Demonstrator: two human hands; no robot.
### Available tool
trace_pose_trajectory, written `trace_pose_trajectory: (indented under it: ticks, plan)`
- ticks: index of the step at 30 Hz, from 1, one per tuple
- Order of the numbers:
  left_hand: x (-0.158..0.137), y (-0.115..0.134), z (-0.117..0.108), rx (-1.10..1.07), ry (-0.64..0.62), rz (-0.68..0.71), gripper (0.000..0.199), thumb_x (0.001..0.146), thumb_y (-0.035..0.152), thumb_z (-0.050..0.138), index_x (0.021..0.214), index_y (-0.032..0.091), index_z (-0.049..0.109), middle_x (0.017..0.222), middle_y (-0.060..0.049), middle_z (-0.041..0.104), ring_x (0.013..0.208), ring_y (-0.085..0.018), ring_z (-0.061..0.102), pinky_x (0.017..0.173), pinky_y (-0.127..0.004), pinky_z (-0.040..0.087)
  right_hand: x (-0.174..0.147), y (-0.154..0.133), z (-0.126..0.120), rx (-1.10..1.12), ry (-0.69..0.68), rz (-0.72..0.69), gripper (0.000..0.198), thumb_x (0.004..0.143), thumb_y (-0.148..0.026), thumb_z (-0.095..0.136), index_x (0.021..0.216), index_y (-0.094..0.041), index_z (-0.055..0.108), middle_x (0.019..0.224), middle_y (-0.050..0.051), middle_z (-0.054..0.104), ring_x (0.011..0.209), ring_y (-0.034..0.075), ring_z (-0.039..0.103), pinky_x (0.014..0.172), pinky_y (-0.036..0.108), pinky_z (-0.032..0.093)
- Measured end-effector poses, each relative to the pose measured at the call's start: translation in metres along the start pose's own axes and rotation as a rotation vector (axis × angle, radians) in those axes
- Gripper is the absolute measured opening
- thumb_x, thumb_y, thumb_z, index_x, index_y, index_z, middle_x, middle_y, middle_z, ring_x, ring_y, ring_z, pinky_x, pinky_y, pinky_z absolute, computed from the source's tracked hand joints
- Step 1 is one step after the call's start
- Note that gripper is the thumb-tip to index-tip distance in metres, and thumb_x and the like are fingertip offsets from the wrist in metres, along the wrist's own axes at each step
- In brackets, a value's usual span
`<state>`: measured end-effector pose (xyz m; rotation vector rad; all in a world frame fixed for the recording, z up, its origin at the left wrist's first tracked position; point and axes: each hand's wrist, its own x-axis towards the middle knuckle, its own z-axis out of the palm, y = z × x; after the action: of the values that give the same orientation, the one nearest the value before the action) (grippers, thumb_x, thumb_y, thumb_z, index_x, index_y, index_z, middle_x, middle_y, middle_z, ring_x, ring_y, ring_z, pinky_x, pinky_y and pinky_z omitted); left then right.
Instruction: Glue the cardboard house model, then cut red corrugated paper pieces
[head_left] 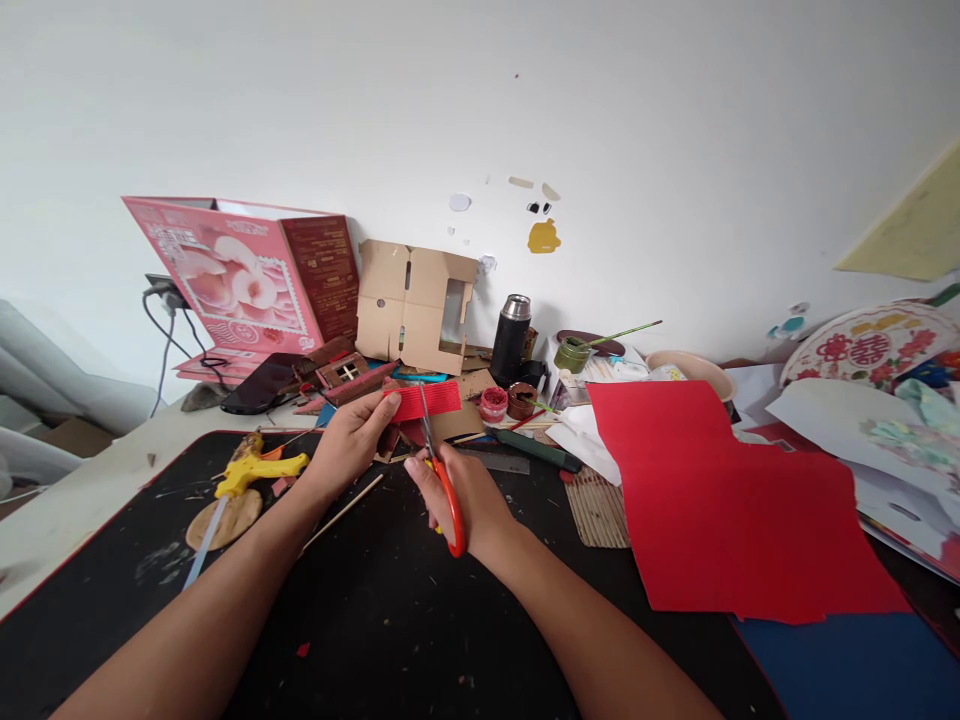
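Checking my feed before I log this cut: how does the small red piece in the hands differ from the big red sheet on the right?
The small red strip is ribbed; the big red sheet looks smooth. The strip is far smaller. The strip is held up off the black mat by the left hand, with the scissors in the right hand cutting into it; the sheet lies flat and untouched, its top edge jagged. Both are red.

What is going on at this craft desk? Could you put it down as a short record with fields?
left hand: left hand pinches a small red ribbed strip
right hand: right hand works red-handled scissors, blades at the strip
surface: black mat
left of hands: yellow glue gun
right of hands: large red sheet
behind: black flask, cardboard box, pink box
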<state>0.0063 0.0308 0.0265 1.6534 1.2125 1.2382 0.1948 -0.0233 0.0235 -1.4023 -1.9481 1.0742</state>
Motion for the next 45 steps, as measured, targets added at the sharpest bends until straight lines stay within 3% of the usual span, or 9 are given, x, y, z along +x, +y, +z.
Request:
trace_pose_trajectory:
  ticks: [24, 45]
  plan:
    - [-0.006, 0.004, 0.003, 0.035, 0.015, -0.014, 0.052, 0.098, 0.067, 0.057, 0.072, 0.022, 0.059, 0.052, 0.001, 0.057, 0.045, -0.014, 0.047, 0.046, -0.026, 0.033, 0.003, 0.006, 0.007, 0.005, 0.039, 0.023, 0.043, 0.111, -0.061, 0.056, 0.113, -0.020, 0.069, 0.062, -0.001, 0.066, 0.053, 0.019, 0.067, 0.059, 0.027, 0.045]
    - [-0.005, -0.006, 0.006, 0.040, 0.026, -0.042, 0.052, 0.098, 0.065, 0.055, 0.070, 0.022, 0.057, 0.052, 0.002, 0.056, 0.047, -0.013, 0.047, 0.049, -0.026, 0.034, 0.003, 0.009, 0.010, -0.094, 0.119, -0.023, 0.028, 0.111, -0.042, 0.062, 0.096, -0.019, 0.067, 0.061, -0.002, 0.062, 0.052, 0.016, 0.061, 0.060, 0.026, 0.038]
